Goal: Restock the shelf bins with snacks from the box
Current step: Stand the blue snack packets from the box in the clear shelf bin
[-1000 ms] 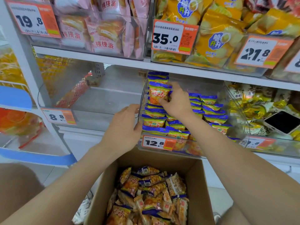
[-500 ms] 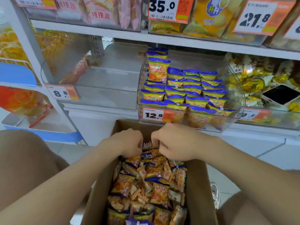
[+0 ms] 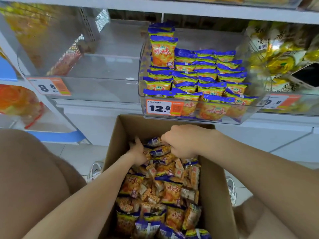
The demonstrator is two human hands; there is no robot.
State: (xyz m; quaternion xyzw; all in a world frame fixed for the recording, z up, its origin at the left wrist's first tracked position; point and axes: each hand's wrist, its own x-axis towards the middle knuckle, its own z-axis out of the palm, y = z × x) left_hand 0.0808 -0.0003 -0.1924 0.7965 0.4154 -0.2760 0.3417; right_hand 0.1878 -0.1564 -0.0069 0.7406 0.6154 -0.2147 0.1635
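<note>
Both hands have dropped from the shelf bin [image 3: 172, 119] into the box [image 3: 119, 135] for another load, right hand [image 3: 183, 142] clutching snack packets [image 3: 170, 192], left hand [image 3: 138, 151] half buried among them, grip unclear.

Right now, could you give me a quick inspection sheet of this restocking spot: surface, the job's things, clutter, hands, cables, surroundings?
Surface: white shelf carrying clear bins, with tiled floor below.
Job's things: open cardboard box full of loose packets. The bin tagged 12.8 holds rows of the same kind.
Clutter: phone lying on the yellow snacks right of that bin.
Hands: left hand is in among the box's packets, fingers hidden. Right hand is curled round packets at the box's far end.
Cables: nothing seen.
Surroundings: bin tagged 8.8 to the left, and two white shoes beside the box.
</note>
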